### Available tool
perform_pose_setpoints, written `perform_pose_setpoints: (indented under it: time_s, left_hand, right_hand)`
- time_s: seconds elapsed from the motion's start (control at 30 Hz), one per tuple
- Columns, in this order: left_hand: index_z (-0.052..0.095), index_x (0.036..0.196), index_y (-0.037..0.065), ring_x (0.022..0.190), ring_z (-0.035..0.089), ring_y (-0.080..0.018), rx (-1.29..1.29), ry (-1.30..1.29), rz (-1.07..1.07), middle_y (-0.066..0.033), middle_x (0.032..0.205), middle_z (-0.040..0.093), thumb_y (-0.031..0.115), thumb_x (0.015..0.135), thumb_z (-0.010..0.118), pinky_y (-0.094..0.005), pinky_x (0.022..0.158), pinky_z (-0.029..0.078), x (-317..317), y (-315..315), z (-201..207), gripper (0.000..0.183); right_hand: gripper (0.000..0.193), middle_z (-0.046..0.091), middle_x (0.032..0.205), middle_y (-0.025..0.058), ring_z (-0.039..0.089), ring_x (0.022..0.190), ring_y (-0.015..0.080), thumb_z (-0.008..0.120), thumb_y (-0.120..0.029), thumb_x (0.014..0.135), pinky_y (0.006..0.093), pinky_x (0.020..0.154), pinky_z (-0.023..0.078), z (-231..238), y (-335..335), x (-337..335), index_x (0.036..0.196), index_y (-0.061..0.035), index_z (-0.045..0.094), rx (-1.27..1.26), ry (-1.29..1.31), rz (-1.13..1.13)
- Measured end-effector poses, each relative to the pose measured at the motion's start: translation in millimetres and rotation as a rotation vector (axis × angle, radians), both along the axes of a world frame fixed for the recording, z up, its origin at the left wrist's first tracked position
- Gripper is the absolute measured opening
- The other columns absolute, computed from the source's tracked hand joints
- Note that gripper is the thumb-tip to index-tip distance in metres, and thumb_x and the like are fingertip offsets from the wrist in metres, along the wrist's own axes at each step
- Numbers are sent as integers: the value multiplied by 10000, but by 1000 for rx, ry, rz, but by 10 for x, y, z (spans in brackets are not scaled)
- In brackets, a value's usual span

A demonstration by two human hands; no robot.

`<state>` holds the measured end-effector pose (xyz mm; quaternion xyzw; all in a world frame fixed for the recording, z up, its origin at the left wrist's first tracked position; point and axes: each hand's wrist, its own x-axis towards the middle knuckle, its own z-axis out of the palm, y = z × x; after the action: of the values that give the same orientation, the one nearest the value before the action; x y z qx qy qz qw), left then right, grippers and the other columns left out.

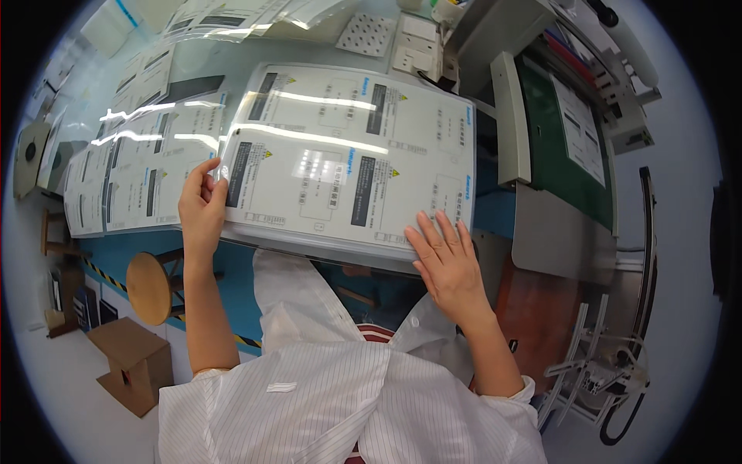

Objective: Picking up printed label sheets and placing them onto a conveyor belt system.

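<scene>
A stack of glossy printed sheets [309,220] lies in front of me, white with dark blocks, yellow warning triangles and blue print. At its left edge my left hand [202,205] is closed, thumb and curled fingers pinching the border of the sheets. How many layers are in that pinch is hidden. My right hand [450,267] rests on the near right corner of the stack, palm down with fingers stretched out. Beside the stack on the left lie more printed sheets [158,174], some overlapping and shiny.
On the right stands a machine with a green bed [545,131], carrying another printed sheet [578,127]. A dotted white card [366,35] and a pale box [416,42] sit at the back. Lower left are a round wooden stool [148,288] and a cardboard box [131,359].
</scene>
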<state>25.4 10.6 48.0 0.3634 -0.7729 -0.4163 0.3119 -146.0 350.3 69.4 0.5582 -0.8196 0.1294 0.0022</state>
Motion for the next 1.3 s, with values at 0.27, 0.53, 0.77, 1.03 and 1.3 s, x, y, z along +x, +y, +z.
perform_pose_setpoints:
  time_s: [0.27, 0.53, 0.77, 1.03, 1.3]
  left_hand:
    - [601, 1208, 35, 695, 391, -65, 1, -106, -43, 36, 772, 414, 30, 877, 576, -197, 627, 365, -5, -46, 17, 331]
    - [518, 1316, 55, 1127, 508, -209, -135, -236, -82, -127, 1234, 532, 83, 911, 524, -327, 924, 438, 5, -234, -121, 406]
    - [461, 1353, -22, 1233, 492, -267, -124, -218, -67, -162, 1358, 499, 197, 983, 491, -329, 1018, 386, -288, -493, -298, 431]
    - [430, 1364, -48, 1205, 511, -284, -221, -253, -54, -210, 1344, 506, 285, 1003, 485, -326, 1020, 377, -268, -437, -450, 494]
    - [431, 1366, -44, 1194, 519, -298, -296, -278, -12, -212, 1327, 521, 256, 1007, 466, -340, 1010, 384, -347, -221, -328, 469]
  right_hand:
    - [460, 398, 1481, 107, 334, 1384, 308, 484, -266, 959, 509, 1149, 163, -40, 218, -166, 1397, -129, 465, -52, -84, -98]
    - [502, 333, 1495, 201, 263, 1412, 362, 426, -306, 995, 550, 1131, 169, -618, 1235, -1143, 1442, -85, 370, -206, -59, -781]
    - [580, 280, 1519, 209, 216, 1427, 362, 379, -438, 999, 603, 1114, 158, -1010, 1691, -1945, 1461, -91, 327, 24, 183, -1068]
    - [648, 283, 1523, 196, 216, 1429, 350, 418, -478, 970, 575, 1133, 141, -1081, 1903, -2531, 1450, -50, 337, -5, 206, -1302]
    - [643, 299, 1519, 176, 191, 1440, 319, 426, -447, 974, 528, 1159, 97, -991, 2058, -2887, 1453, -30, 327, 14, 176, -1408]
